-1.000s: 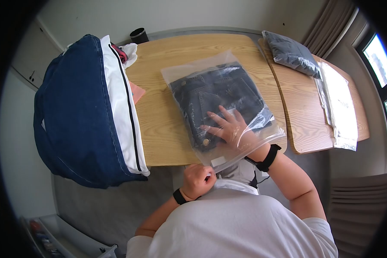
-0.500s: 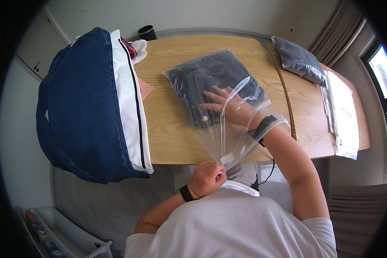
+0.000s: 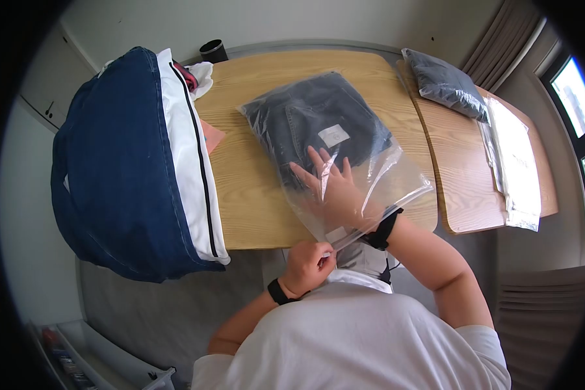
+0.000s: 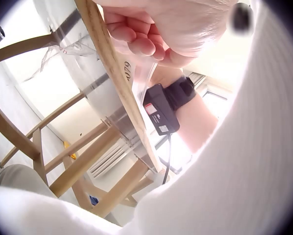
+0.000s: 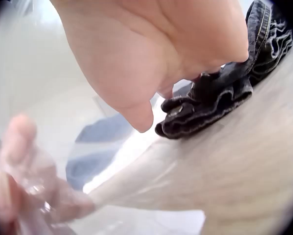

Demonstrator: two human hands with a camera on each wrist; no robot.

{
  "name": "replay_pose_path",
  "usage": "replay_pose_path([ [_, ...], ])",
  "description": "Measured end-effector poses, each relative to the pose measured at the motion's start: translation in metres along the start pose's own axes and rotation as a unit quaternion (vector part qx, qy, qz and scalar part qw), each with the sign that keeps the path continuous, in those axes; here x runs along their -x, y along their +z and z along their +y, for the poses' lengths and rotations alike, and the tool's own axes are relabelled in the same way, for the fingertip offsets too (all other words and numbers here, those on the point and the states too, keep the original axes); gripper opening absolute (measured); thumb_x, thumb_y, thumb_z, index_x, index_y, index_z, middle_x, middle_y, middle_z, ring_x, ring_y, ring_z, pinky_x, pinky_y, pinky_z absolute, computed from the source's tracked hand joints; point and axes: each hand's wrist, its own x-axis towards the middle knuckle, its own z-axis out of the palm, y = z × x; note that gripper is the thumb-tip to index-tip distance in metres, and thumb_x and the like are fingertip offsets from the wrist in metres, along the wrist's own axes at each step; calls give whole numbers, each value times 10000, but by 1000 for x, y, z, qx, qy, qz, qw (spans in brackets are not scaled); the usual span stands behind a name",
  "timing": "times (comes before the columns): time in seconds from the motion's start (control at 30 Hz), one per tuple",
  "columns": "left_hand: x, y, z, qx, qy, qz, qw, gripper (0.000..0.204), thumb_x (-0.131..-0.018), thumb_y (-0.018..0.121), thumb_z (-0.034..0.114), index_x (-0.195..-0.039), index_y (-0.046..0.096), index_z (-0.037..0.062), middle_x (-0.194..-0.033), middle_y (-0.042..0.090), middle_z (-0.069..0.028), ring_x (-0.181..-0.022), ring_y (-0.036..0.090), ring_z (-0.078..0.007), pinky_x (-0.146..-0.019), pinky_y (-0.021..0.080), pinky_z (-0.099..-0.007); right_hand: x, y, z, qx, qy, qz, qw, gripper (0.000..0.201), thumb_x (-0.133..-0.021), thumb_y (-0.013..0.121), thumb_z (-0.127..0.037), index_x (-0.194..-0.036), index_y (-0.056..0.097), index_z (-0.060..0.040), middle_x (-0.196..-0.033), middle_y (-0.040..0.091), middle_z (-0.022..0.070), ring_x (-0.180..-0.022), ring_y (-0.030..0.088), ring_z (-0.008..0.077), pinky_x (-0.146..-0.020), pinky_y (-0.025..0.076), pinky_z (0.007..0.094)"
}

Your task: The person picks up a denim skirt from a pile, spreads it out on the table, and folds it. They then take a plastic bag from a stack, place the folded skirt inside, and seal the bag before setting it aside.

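Note:
A folded dark denim garment (image 3: pixel 305 107) lies inside a clear plastic bag (image 3: pixel 400 172) on the wooden table, a white label (image 3: pixel 333 136) on top of it. Through the film I see my right hand (image 3: pixel 341 198), inside the bag, fingers spread at the garment's near end. In the right wrist view, the dark denim (image 5: pixel 200 105) lies just past my palm. My left hand (image 3: pixel 307 266) grips the edge of the bag's mouth at the table's front edge. Its curled fingers (image 4: pixel 141 46) also show from below in the left wrist view.
A large blue-and-white bundle (image 3: pixel 120 169) covers the table's left side, with a pink sheet (image 3: pixel 211 135) sticking out behind it. On the right-hand table are a bagged dark garment (image 3: pixel 445 84) and flat white bags (image 3: pixel 513 162). A black bin (image 3: pixel 212 51) stands beyond the far edge.
The garment has slid up to the far end of the bag. My right hand first reached farther in, then drew back toward me, uncovering the label. My left hand keeps its grip.

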Motion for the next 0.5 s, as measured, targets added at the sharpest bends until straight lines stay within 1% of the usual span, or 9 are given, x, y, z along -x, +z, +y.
replay_pose_path([
  [0.13, -1, -5, -1, 0, 14, 24, 1000, 222, -696, 667, -7, -867, 552, 76, -672, 565, -64, -570, 549, -258, -535, 429, -370, 12, -14, 19, -109, 26, 47, 993, 773, -804, 673, -355, -1474, 314, -214, -1484, 304, 225, -1380, 269, 431, -1051, 277, 625],
  [0.2, -4, -11, -9, -20, 25, 16, 999, 230, -677, 638, -14, -866, 545, 78, -684, 564, -65, -591, 549, -273, -551, 429, -380, 19, -11, 40, 107, 152, 162, 969, 748, -806, 673, -346, -1456, 342, -179, -1441, 370, 234, -1318, 373, 421, -1022, 331, 592],
  [0.23, -4, -13, -9, -19, 22, 12, 999, 230, -677, 638, -14, -866, 545, 78, -684, 564, -65, -591, 549, -273, -551, 429, -380, 27, -9, 46, 105, 155, 160, 969, 748, -806, 673, -346, -1456, 342, -179, -1441, 370, 234, -1318, 373, 421, -1022, 331, 592],
  [0.3, -4, -20, -12, -13, 32, 13, 999, 219, -662, 633, -18, -839, 542, 76, -694, 563, -67, -602, 549, -288, -562, 435, -379, 41, -5, 51, -3, 184, 132, 974, 717, -809, 671, -335, -1421, 382, -101, -1400, 409, 256, -1236, 469, 392, -984, 378, 559],
  [0.33, -3, -25, -13, -13, 32, 11, 999, 219, -662, 633, -18, -839, 542, 76, -694, 563, -67, -602, 549, -288, -562, 435, -379, 51, -23, 30, 33, 142, 91, 985, 681, -806, 670, -318, -1374, 425, -32, -1383, 435, 252, -1182, 518, 367, -953, 424, 499],
  [0.4, 2, -42, -14, -66, 18, 42, 997, 200, -654, 626, -21, -810, 544, 72, -696, 563, -73, -624, 556, -298, -579, 445, -372, 82, -20, 17, -108, 84, 29, 990, 551, -827, 673, -298, -1286, 540, -23, -1422, 405, 227, -1211, 495, 367, -929, 456, 444],
  [0.43, 5, -51, -16, -73, 5, 66, 995, 166, -658, 624, -21, -770, 546, 74, -711, 566, -94, -648, 564, -308, -601, 453, -362, 94, -36, 12, -175, -16, -35, 984, 471, -850, 667, -285, -1230, 588, -19, -1371, 468, 215, -1179, 523, 367, -906, 470, 424],
  [0.47, 7, -62, -18, -98, 22, 74, 992, 188, -670, 625, -14, -822, 546, 64, -696, 565, -87, -607, 554, -275, -572, 437, -350, 105, -62, 11, -240, -115, -98, 959, 397, -873, 662, -272, -1174, 636, -14, -1319, 531, 204, -1147, 551, 366, -884, 485, 404],
  [0.5, 9, -74, -20, -125, 38, 81, 988, 216, -682, 627, -6, -874, 547, 53, -681, 563, -81, -566, 545, -243, -543, 422, -338, 112, -82, 17, -378, -91, -189, 902, 343, -894, 648, -251, -1133, 659, -6, -1208, 598, 192, -1074, 595, 354, -862, 497, 380],
])
